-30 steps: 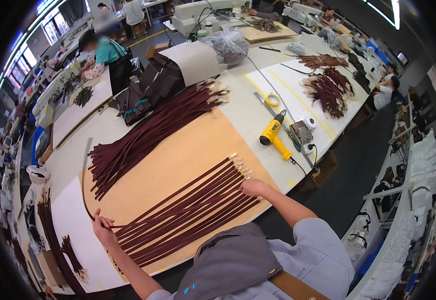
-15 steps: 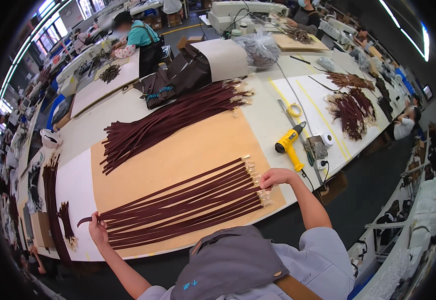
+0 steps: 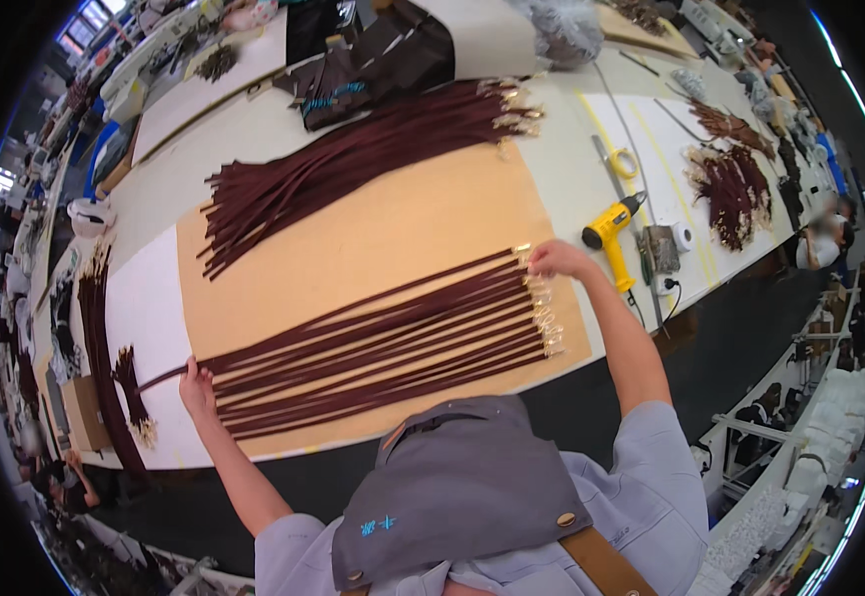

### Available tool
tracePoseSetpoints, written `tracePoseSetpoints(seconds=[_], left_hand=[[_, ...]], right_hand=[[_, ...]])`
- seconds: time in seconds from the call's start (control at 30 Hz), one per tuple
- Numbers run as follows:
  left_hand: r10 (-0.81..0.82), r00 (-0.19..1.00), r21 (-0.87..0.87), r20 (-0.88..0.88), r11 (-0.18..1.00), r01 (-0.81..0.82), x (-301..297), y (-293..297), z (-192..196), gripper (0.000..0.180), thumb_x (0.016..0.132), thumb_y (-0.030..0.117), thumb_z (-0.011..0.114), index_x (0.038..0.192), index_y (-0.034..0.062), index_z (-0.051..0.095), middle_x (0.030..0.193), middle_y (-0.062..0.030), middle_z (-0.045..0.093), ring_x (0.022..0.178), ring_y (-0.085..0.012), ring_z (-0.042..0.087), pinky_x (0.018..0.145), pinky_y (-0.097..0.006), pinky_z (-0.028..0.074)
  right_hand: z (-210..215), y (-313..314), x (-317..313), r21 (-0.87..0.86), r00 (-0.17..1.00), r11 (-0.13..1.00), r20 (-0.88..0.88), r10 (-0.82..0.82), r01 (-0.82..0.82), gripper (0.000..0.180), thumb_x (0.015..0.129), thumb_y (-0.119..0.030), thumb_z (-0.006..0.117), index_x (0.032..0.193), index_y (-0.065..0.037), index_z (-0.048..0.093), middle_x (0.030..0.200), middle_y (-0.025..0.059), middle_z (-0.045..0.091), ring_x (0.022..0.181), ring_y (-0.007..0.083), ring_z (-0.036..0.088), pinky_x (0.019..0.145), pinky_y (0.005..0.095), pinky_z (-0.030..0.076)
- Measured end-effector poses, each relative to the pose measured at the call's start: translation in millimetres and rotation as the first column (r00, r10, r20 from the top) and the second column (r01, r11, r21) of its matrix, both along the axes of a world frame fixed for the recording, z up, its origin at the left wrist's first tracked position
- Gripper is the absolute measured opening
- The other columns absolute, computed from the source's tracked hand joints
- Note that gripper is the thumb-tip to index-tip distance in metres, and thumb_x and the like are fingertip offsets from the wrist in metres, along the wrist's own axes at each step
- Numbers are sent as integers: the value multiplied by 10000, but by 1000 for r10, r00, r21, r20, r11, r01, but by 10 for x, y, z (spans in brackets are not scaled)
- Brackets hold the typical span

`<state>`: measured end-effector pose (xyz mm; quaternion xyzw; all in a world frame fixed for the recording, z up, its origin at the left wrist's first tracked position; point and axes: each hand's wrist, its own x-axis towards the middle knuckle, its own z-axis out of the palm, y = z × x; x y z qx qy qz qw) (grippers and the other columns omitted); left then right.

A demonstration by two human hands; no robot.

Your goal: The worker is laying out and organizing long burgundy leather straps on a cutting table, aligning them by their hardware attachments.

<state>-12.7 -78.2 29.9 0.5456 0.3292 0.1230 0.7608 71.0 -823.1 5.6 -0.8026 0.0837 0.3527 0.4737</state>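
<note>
Long dark maroon straps (image 3: 274, 350) lie side by side on a tan sheet (image 3: 393, 223), their gold metal ends (image 3: 550, 328) lined up at the right. At the left ends, my left hand (image 3: 197, 387) is closed in a pinch on one strap, whose tip juts left past my fingers. My right hand (image 3: 559, 260) is closed at the upper right of the row, by the metal ends; its fingertips partly hide what they grip, seemingly a strap's end. A thick pile of similar straps (image 3: 353, 134) lies beyond the row.
To the right lie a yellow heat gun (image 3: 611, 230), a yellow tape roll (image 3: 624, 163) and a white roll (image 3: 682, 236). More strap bundles (image 3: 735, 199) sit at far right, others (image 3: 95, 328) at far left. A dark bag-like heap (image 3: 393, 65) stands behind the pile.
My view has shifted, so the table sits higher in the picture. My right hand has moved from the middle of the metal ends to the row's far end; my left hand has also moved farther along.
</note>
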Motion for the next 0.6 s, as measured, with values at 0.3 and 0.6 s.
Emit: tracePoseSetpoints(seconds=[0.3, 0.6], left_hand=[[67, 959, 93, -275, 995, -42, 516, 78, -848, 210, 858, 91, 586, 970, -40, 466, 847, -84, 546, 716, -180, 582, 630, -278, 525], [62, 832, 242, -551, 966, 89, 574, 576, -1555, 306, 819, 173, 642, 1017, -22, 515, 829, -96, 577, 631, -180, 593, 587, -273, 527]], right_hand=[[-836, 352, 706, -265, 986, 964, 166, 15, 30, 155, 691, -110, 690, 783, -2, 628, 692, 48, 619, 614, 125, 574, 576, 262, 464], [-1253, 531, 980, -520, 968, 853, 185, 170, -51, 166, 652, -132, 696, 776, -36, 643, 677, 80, 626, 654, 199, 591, 624, 303, 469]])
